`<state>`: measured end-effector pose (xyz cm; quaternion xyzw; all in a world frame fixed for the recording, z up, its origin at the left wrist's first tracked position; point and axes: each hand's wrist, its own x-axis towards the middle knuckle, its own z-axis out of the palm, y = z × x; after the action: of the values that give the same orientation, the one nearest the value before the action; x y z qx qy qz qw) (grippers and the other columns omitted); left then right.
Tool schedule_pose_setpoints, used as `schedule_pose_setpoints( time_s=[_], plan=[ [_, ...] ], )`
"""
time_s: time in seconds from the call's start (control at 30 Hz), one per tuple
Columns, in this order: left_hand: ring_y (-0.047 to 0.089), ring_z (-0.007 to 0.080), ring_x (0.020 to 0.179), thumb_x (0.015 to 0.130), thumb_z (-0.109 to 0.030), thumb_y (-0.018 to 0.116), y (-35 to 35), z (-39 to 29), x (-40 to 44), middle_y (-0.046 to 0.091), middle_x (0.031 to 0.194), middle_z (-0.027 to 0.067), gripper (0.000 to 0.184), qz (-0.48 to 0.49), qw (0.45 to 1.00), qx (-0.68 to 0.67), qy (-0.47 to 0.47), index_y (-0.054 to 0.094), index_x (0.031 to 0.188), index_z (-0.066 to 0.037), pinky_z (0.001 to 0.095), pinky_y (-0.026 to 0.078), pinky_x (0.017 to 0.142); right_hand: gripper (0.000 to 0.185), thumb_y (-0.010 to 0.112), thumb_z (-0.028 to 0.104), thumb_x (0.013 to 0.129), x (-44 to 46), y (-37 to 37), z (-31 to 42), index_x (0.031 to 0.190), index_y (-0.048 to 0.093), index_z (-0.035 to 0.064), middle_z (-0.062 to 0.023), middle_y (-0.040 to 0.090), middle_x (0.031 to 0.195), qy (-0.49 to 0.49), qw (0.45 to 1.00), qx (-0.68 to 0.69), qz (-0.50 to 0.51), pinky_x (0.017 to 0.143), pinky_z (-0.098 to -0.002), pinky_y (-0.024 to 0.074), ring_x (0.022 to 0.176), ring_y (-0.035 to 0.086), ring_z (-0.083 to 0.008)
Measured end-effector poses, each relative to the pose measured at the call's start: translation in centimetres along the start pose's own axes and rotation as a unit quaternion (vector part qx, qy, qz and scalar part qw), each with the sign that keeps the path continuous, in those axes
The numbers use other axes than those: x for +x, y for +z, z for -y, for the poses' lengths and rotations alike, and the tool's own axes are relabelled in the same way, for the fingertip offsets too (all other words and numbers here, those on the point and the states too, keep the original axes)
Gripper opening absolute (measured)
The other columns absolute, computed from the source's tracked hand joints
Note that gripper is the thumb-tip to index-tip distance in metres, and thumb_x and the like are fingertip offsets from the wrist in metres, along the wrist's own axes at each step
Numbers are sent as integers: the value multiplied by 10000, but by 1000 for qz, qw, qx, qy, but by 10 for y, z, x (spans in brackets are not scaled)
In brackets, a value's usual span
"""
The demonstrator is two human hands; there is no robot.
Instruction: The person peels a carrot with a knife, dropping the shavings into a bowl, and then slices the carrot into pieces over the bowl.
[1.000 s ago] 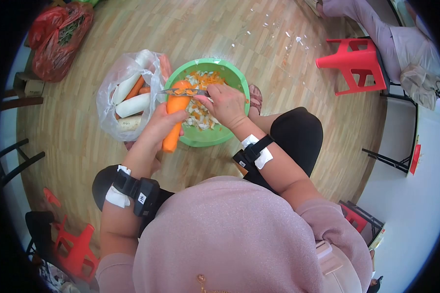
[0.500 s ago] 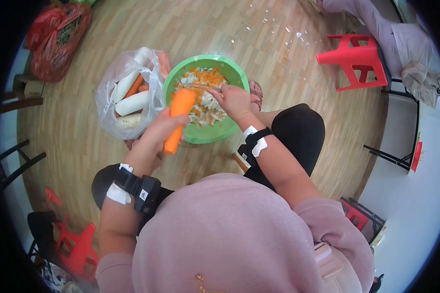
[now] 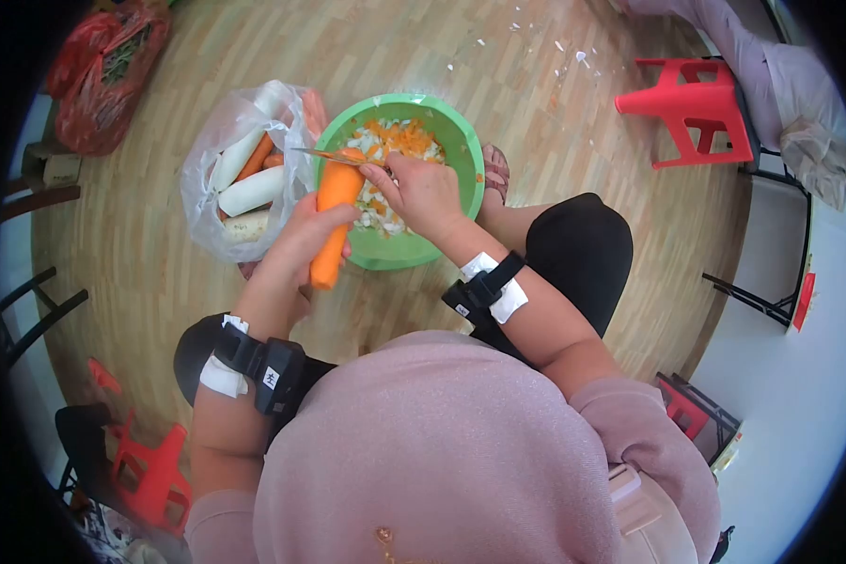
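My left hand (image 3: 303, 235) is closed round the lower part of a thick peeled carrot (image 3: 336, 202), which tilts over the near left rim of a green basin (image 3: 468, 150). In my right hand (image 3: 425, 195) is a knife (image 3: 318, 153), its blade lying across the carrot's upper end and pointing left. Chopped orange and white vegetable pieces (image 3: 395, 141) lie in the basin under my hands. The knife's handle is mostly hidden by my right fingers.
Left of the basin stands a clear plastic bag (image 3: 200, 188) with white radishes (image 3: 252, 192) and carrots. A red bag (image 3: 103, 103) of greens lies farther left. At upper right are a red stool (image 3: 696, 111) and another person's leg (image 3: 724, 38). White scraps dot the floor.
My right hand has shifted slightly left, bringing the knife from above the basin onto the carrot's top end. My left hand and the carrot have moved slightly left and stand more upright.
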<state>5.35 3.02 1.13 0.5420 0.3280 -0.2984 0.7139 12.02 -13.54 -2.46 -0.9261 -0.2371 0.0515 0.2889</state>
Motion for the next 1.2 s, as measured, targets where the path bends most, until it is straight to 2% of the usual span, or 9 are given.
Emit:
schedule_pose_setpoints(
  time_s=[0.2, 0.27, 0.67, 0.8, 0.87, 1.0, 1.1, 1.17, 1.2],
  plan=[
    [528, 135, 502, 759, -198, 659, 4, -3, -1, 522, 778, 49, 370, 9, 1000, -1, -5, 458, 1023, -33, 280, 432, 415, 463, 539, 475, 860, -1, -1, -3, 646, 538, 64, -106, 547, 519, -71, 996, -24, -51, 438, -382, 455, 479, 573, -280],
    [519, 111, 489, 791, -201, 631, 5, -3, -3, 523, 758, 24, 288, 3, 1000, 8, 3, 470, 986, -64, 247, 427, 392, 451, 555, 475, 849, -2, 4, -11, 650, 541, 71, -97, 552, 520, -77, 994, -54, -53, 446, -373, 460, 486, 581, -263],
    [514, 123, 475, 772, -196, 649, -1, 14, 3, 533, 731, 34, 271, -34, 998, -40, -45, 489, 939, -55, 251, 421, 384, 456, 551, 517, 832, -15, 22, -38, 633, 534, 107, -78, 561, 531, -59, 990, -126, -29, 420, -352, 445, 478, 579, -244],
    [510, 120, 473, 770, -188, 645, -4, 16, 6, 532, 728, 37, 265, -20, 998, -19, -55, 489, 933, -49, 248, 420, 382, 468, 543, 521, 836, -20, 30, -47, 627, 538, 103, -82, 554, 514, -59, 989, -135, -23, 414, -355, 444, 461, 573, -249],
    [506, 116, 472, 767, -186, 644, -5, 22, 10, 531, 728, 37, 262, -16, 997, -28, -64, 488, 928, -51, 245, 419, 378, 542, 458, 571, 860, -22, 33, -51, 669, 577, 77, -115, 578, 505, -50, 992, -117, 14, 390, -412, 455, 450, 589, -272],
    [505, 113, 471, 763, -186, 646, -7, 29, 14, 529, 722, 34, 261, -17, 997, -23, -68, 487, 923, -54, 241, 417, 376, 490, 525, 527, 846, -26, 36, -50, 621, 555, 93, -91, 555, 506, -39, 987, -155, 22, 398, -368, 441, 448, 571, -262],
    [505, 112, 472, 759, -185, 649, -7, 32, 14, 526, 712, 32, 270, -22, 996, -18, -82, 482, 927, -55, 242, 417, 377, 511, 509, 544, 847, -30, 39, -56, 614, 566, 93, -95, 559, 504, -40, 987, -152, 22, 399, -375, 444, 445, 572, -265],
    [503, 115, 461, 757, -181, 651, -5, 31, 13, 524, 705, 31, 279, -31, 996, -16, -85, 473, 931, -53, 247, 416, 375, 621, 386, 603, 873, -32, 41, -64, 680, 634, 68, -130, 606, 548, -10, 986, -146, 84, 388, -467, 466, 466, 599, -307],
    [503, 115, 461, 757, -181, 651, -5, 32, 14, 524, 705, 31, 279, -31, 996, -15, -85, 473, 931, -53, 247, 416, 375, 621, 386, 603, 873, -33, 42, -66, 680, 634, 68, -130, 606, 548, -10, 986, -146, 84, 388, -467, 466, 466, 599, -307]
  ],
)
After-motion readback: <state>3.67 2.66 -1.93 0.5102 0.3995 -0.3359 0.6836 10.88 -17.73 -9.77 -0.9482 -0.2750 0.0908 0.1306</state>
